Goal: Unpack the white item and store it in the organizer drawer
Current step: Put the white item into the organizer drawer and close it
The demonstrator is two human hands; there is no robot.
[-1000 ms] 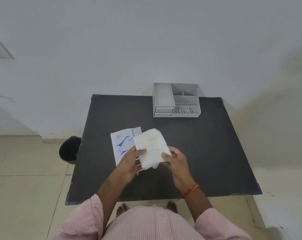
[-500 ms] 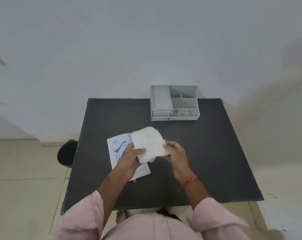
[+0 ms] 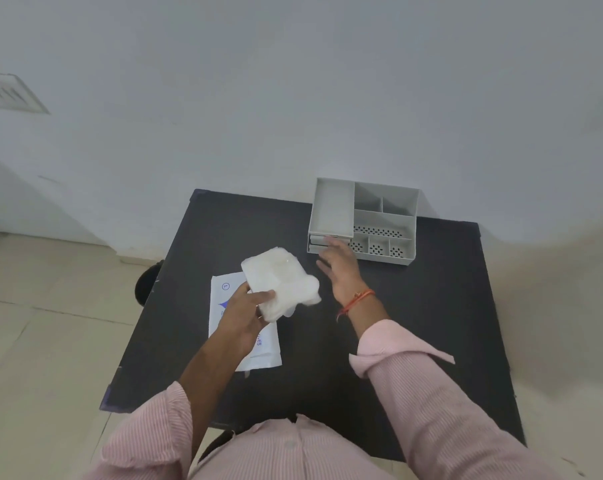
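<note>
- One wrapper (image 3: 244, 355) on the table (image 3: 431, 306), blue print, circled "L" legible.
- Left hand (image 3: 248, 306) fingers clamped on one white item (image 3: 279, 282).
- Right hand (image 3: 341, 268) fingers spread, at the one organizer (image 3: 384, 216) drawer.

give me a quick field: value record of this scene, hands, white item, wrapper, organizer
left hand: grips the white item, held above the table
right hand: open, empty, fingertips at the organizer's drawer front
wrapper: flat on the black table, partly under the left hand
organizer: grey, at the table's far edge, top compartments look empty
drawer: lower left of organizer, looks shut
</note>
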